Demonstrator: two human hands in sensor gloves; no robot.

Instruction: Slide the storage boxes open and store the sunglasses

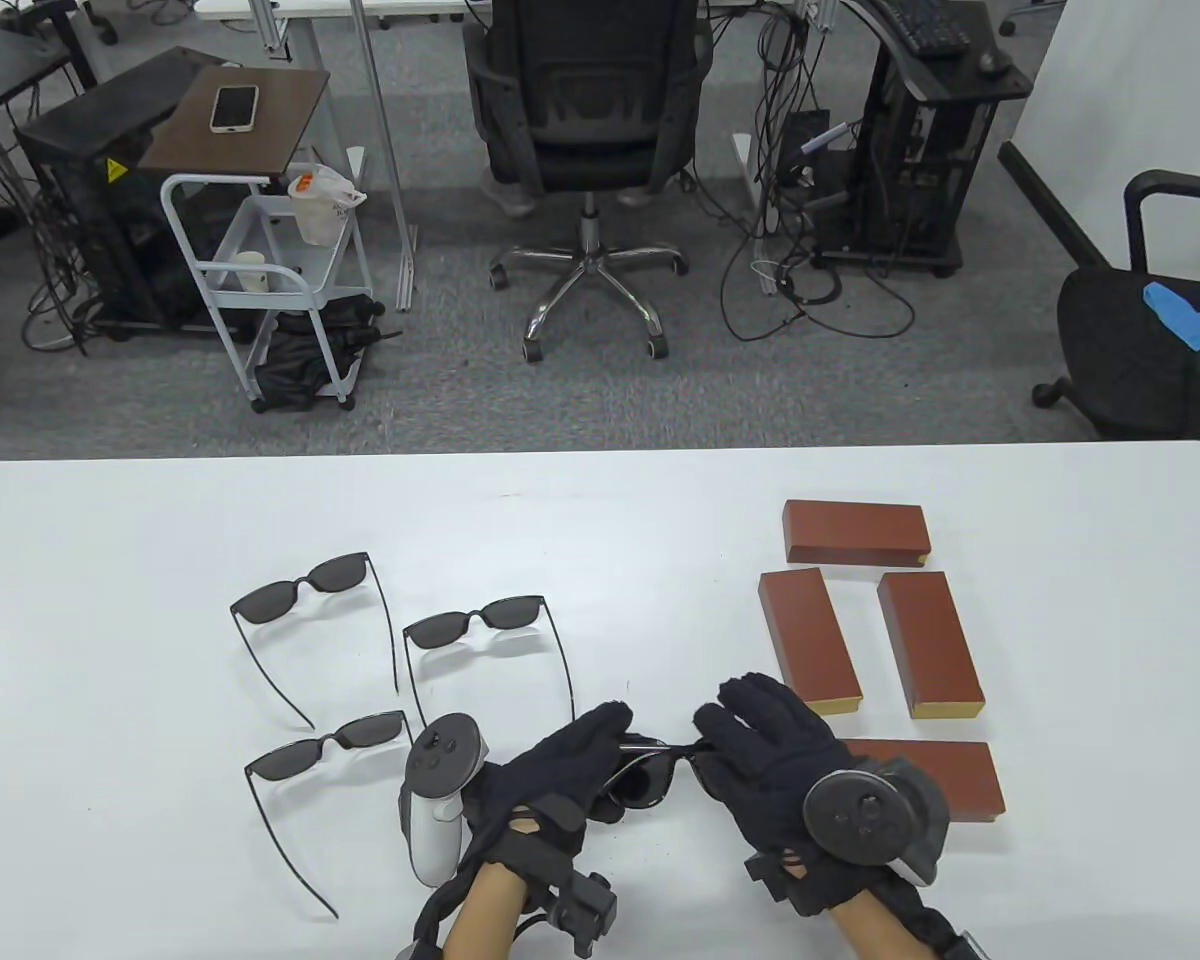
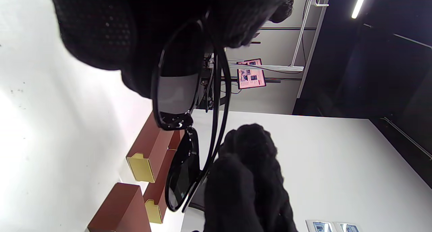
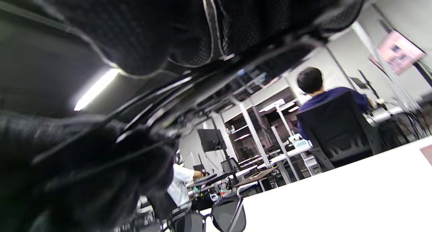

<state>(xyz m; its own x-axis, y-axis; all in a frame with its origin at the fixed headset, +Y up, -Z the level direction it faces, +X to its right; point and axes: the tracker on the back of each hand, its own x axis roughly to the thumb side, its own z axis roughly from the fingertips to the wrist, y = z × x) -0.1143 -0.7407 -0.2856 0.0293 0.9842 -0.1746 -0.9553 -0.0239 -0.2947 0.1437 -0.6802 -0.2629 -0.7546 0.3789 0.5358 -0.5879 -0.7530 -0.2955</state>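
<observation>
While lit overhead, white table (image 1: pixel 600 520).

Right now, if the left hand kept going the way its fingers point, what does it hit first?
The left hand points up-right, toward the right hand, which holds the same sunglasses. Those fingers come first; the upright brown storage boxes lie beyond. Depth is uncertain.

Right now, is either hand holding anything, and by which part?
Both hold one pair of sunglasses above the table: the left hand grips its left end, the right hand its right end near the hinge.
</observation>
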